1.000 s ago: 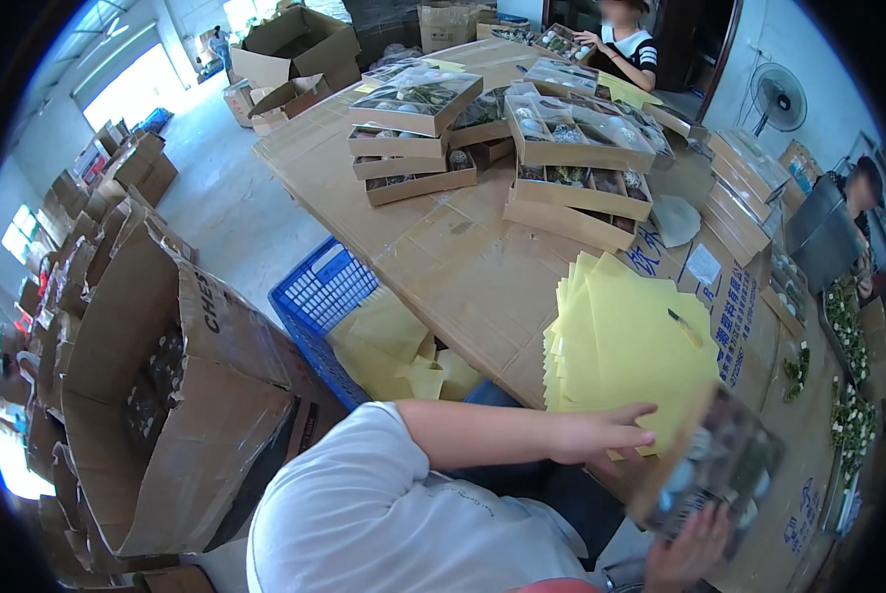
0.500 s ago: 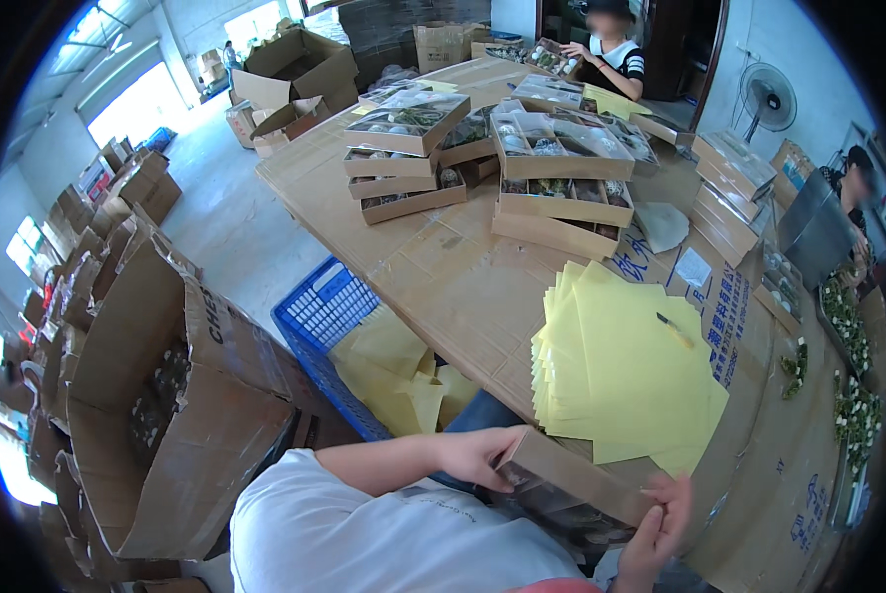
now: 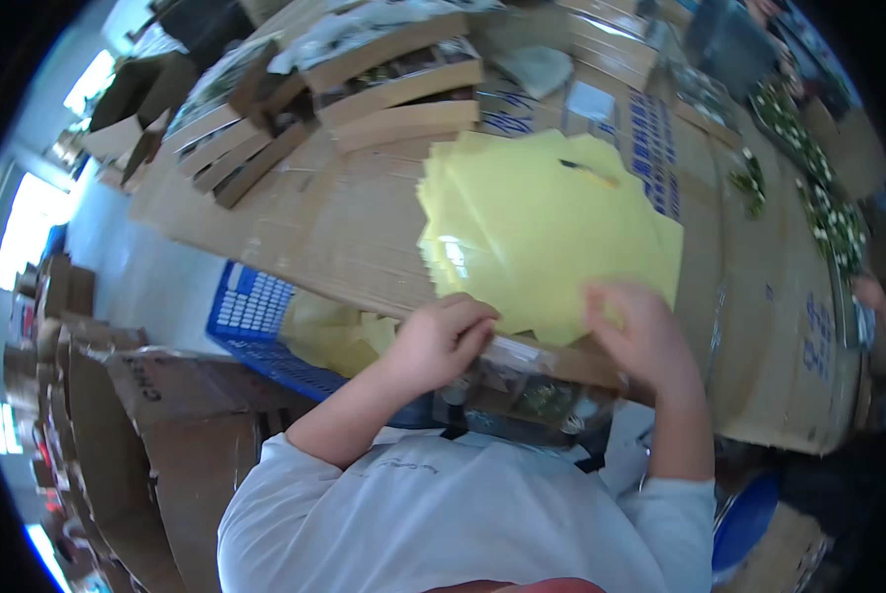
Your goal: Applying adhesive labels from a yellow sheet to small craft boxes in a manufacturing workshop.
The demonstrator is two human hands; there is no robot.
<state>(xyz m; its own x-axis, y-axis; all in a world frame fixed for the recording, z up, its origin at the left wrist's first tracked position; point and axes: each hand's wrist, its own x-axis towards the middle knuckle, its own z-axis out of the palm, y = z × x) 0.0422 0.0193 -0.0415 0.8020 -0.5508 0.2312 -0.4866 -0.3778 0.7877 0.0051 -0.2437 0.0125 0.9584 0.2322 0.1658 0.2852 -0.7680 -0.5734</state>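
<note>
A shallow cardboard box (image 3: pixel 544 387) with a clear window rests tilted against the near table edge, its window facing me. Through the window show a green piece and pale pieces in compartments. At the box's upper left corner is my left hand (image 3: pixel 441 341), closed, thumb against curled fingers; what it pinches is hidden. Over the box's right end hovers my right hand (image 3: pixel 635 331), fingers bent and smeared by motion. Just beyond both hands lies a fanned stack of yellow sheets (image 3: pixel 551 232), with a small dark-tipped yellow tool (image 3: pixel 589 173) on top.
Windowed boxes (image 3: pixel 398 94) are stacked at the far side. A blue basket (image 3: pixel 265 358) with yellow sheets stands below the table's left edge, near a large open carton (image 3: pixel 201 435). On the right lie green sprigs with white buds (image 3: pixel 833 222). Another person's hand (image 3: pixel 870 294) shows there.
My view has tipped downward. The box now leans at the table edge with its window toward me. My left hand has shifted to its upper corner; my right hand has moved above its right end.
</note>
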